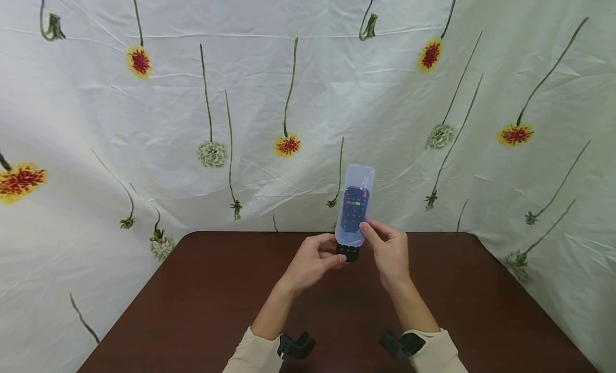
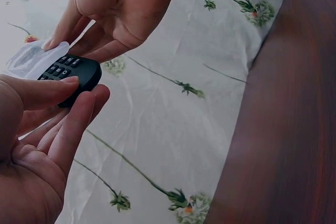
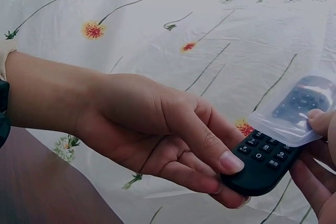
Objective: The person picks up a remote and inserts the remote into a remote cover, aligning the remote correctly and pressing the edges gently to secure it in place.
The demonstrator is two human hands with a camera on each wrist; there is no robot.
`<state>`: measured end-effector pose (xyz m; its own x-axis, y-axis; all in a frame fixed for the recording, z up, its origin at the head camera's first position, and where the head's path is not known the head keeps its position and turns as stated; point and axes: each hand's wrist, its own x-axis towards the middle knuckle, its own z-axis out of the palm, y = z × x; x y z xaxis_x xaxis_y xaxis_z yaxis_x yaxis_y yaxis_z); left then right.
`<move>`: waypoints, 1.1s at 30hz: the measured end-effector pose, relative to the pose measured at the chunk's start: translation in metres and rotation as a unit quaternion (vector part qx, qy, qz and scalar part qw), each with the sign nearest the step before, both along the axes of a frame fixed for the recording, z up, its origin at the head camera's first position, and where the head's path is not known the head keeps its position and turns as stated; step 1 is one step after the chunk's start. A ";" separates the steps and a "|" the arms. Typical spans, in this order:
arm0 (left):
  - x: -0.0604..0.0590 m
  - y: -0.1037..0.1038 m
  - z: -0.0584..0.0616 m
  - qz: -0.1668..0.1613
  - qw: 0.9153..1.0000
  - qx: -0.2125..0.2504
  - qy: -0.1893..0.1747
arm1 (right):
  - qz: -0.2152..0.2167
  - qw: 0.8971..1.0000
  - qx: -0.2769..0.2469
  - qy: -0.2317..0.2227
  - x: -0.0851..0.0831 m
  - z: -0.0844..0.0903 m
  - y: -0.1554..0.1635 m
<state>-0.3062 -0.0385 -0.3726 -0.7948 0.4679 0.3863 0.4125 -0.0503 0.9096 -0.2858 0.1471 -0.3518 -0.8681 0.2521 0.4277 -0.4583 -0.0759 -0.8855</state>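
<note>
A black remote control (image 1: 348,252) stands tilted above the table, most of its length inside a translucent, bluish-white sleeve cover (image 1: 360,176). Its bare lower end, with number keys, sticks out of the cover's mouth. My left hand (image 1: 312,259) pinches that bare end, thumb on the keys and fingers behind. On the cover's right edge, near its mouth, my right hand (image 1: 391,251) grips with the thumb in front. In the right wrist view the cover (image 3: 294,114) ends partway down the remote (image 3: 262,166). The far side of the remote is hidden.
A dark brown table (image 1: 216,298) lies below the hands. Behind it hangs a pale cloth (image 1: 250,68) printed with flowers, which also runs along both sides. Black bands (image 1: 295,345) sit on both wrists over light sleeves.
</note>
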 end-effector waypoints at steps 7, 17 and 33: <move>-0.001 -0.001 0.002 -0.004 1.000 0.006 0.003 | 0.035 0.999 0.003 -0.005 -0.002 -0.002 0.002; -0.001 -0.003 0.004 0.010 1.000 0.002 0.007 | 0.073 0.996 0.050 0.008 -0.005 -0.007 0.003; -0.002 -0.020 0.007 0.031 0.997 -0.058 0.033 | -0.005 0.995 0.083 0.061 -0.003 -0.006 -0.002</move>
